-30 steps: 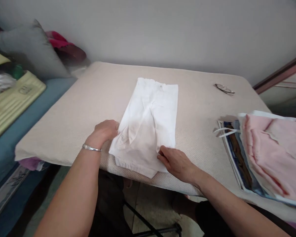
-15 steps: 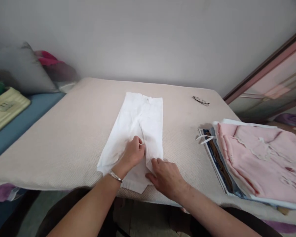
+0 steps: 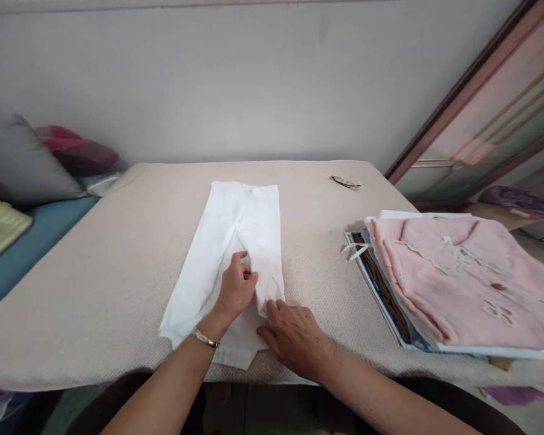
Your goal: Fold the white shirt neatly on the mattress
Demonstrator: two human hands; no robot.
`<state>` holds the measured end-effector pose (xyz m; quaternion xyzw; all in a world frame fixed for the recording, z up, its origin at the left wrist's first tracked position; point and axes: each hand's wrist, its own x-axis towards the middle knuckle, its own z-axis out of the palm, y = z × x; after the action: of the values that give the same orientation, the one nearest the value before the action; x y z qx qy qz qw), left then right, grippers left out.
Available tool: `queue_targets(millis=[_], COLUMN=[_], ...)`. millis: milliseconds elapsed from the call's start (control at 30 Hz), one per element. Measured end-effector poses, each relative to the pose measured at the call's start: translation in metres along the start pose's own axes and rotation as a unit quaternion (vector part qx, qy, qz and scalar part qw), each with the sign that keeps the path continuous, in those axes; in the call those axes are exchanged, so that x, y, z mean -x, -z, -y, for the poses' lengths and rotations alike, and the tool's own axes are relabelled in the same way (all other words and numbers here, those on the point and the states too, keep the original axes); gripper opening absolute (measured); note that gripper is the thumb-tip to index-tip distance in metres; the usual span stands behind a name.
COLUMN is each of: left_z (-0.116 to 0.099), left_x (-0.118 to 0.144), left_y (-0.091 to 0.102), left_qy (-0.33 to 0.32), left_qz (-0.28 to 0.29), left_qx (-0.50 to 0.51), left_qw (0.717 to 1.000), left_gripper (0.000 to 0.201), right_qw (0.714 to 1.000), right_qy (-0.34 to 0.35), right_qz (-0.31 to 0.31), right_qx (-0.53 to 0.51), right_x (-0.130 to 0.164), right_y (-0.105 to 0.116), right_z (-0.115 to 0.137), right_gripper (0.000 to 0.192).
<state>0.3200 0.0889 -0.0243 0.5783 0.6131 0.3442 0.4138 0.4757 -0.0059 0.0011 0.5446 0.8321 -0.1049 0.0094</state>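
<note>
A white garment [image 3: 254, 232] lies folded lengthwise on the cloth-covered surface, its folded-over panels meeting along a slanting seam near the middle. What kind of garment it is I cannot make out. Over that seam is my left hand [image 3: 236, 289], with a silver bangle on its wrist; its thumb and index finger are apart and rest on the fabric. My right hand [image 3: 294, 332] grips the lower right corner of the folded panel, fingers on top and thumb by the edge. The near end of the garment reaches almost to the front edge of the surface.
At the right sits a stack of folded clothes, a pink top with a lace collar [image 3: 457, 272] uppermost. Eyeglasses [image 3: 345, 183] lie at the back right. Left are a grey cushion [image 3: 25, 163] and a yellow item [image 3: 2, 226] on a blue surface. A wall stands behind.
My left thumb and index finger have parted from their pinch on the fabric. My right hand stays at the panel's lower corner. The whole view has shifted, with more wall showing.
</note>
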Motion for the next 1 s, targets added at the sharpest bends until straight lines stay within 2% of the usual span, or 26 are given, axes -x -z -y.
queue_targets(millis=[100,367,467,533,600,667,700,767,833,900,1000], left_z=[0.005,0.003,-0.002,-0.006,-0.007,-0.004,0.0,0.008,0.016,0.02,0.022], left_x=[-0.002,-0.003,0.003,0.011,0.018,0.021,0.022,0.021,0.02,0.022,0.027], left_y=[0.001,0.004,0.003,0.001,-0.004,-0.008,-0.01,-0.012,-0.013,-0.013,-0.017], left_qy=[-0.014,-0.016,-0.03,-0.088,-0.193,-0.296,-0.326,-0.341,-0.325,-0.306,-0.278], left_qz=[-0.048,-0.066,-0.06,-0.069,-0.056,-0.005,0.024,0.067,0.089,0.098,0.085], left_qx=[-0.114,-0.199,-0.271,-0.343,-0.396,-0.417,-0.423,-0.44,-0.456,-0.465,-0.467], left_qw=[0.992,0.978,0.96,0.932,0.896,0.859,0.845,0.828,0.824,0.825,0.835], left_gripper=[0.055,0.043,0.042,0.042,0.041,0.04,0.041,0.048,0.053,0.053,0.052], right_qw=[1.0,0.999,0.998,0.997,0.994,0.989,0.985,0.971,0.954,0.952,0.964], right_qy=[0.01,0.044,0.038,0.044,0.055,0.066,0.072,0.087,0.094,0.072,0.005], right_qz=[-0.003,0.02,0.036,0.046,0.057,0.071,0.083,0.121,0.138,0.093,-0.061], right_qx=[0.008,-0.004,-0.025,-0.052,-0.079,-0.109,-0.131,-0.188,-0.25,-0.282,-0.258], right_x=[-0.001,-0.005,-0.005,-0.005,-0.006,-0.008,-0.009,-0.012,-0.016,-0.02,-0.036], right_y=[-0.004,-0.005,-0.002,0.002,0.009,0.017,0.021,0.027,0.031,0.031,0.03], right_z=[0.002,0.003,0.003,0.002,-0.001,-0.009,-0.014,-0.025,-0.036,-0.045,-0.054], right_gripper=[0.012,0.018,0.014,0.016,0.022,0.027,0.028,0.025,0.015,0.012,0.019])
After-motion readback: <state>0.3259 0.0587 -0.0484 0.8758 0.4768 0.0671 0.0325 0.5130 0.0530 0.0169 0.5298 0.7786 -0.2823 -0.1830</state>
